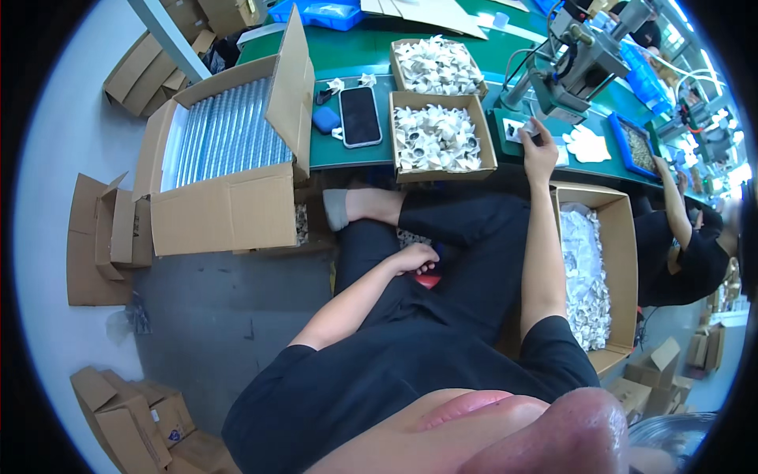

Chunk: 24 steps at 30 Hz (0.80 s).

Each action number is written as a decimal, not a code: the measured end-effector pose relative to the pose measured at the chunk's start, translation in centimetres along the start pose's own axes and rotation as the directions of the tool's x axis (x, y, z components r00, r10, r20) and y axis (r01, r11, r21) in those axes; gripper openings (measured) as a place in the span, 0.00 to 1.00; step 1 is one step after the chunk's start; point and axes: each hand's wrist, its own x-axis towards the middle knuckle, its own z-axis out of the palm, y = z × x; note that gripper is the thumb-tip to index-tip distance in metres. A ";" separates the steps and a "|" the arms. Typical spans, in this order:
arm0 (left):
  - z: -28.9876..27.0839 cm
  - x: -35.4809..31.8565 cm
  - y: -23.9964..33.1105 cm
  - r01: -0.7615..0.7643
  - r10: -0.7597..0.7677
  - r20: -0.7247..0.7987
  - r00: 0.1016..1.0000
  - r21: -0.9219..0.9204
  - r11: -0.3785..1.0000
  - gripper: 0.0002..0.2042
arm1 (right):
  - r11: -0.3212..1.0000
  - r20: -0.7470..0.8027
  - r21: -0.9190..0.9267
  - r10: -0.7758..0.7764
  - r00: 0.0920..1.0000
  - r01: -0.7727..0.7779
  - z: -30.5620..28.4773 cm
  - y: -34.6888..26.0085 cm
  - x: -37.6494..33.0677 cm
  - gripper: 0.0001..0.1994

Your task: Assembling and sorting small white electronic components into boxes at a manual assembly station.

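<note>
My right hand (540, 152) reaches to the press fixture at the bench's right side. Its thumb and fingers pinch a small pale part (530, 126) over the white block (513, 131) of the fixture; the fingers partly hide it. Above stands the metal head of a bench press (564, 87). My left hand (416, 258) rests in my lap with its fingers curled in, and whether anything is inside them is hidden. A carton of white bladed plastic parts (437, 136) sits left of the fixture, with a second such carton (438, 66) behind it.
A big carton of clear tubes (225, 134) stands at left, beside a phone (360, 116). White gloves (586, 144) and a blue tray of small parts (634, 147) lie right of the press. An open carton of white parts (588, 276) is by my right arm. A co-worker (683, 245) sits beyond.
</note>
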 end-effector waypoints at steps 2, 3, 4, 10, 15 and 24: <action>-0.1 -0.1 0.4 0.011 -0.011 -0.007 1.000 -0.047 0.999 0.11 | 0.990 -0.072 -0.133 0.036 0.997 -0.045 0.6 -0.4 -0.4 0.19; -0.4 -0.1 0.7 0.020 -0.021 -0.010 1.000 -0.057 0.998 0.11 | 0.978 -0.108 -0.199 0.049 0.993 -0.069 0.9 -0.6 -0.5 0.20; -0.4 0.1 0.7 0.014 -0.016 -0.027 1.000 -0.064 0.998 0.11 | 0.976 -0.097 -0.202 0.061 0.993 -0.080 0.9 -0.8 -0.8 0.20; -0.1 0.8 0.0 0.008 -0.011 -0.056 0.998 -0.065 0.998 0.10 | 0.796 -0.163 -0.530 -0.434 0.886 0.293 0.6 -0.2 -0.7 0.17; -0.1 1.3 -0.1 -0.001 -0.005 -0.063 0.998 -0.093 0.996 0.10 | 0.831 -0.048 -0.421 -0.421 0.906 0.364 -0.8 -0.5 0.4 0.15; 0.2 1.9 -0.6 0.073 -0.079 -0.057 0.995 -0.092 0.993 0.11 | 0.986 -0.121 -0.006 -0.166 0.979 0.166 -0.7 1.2 -0.9 0.16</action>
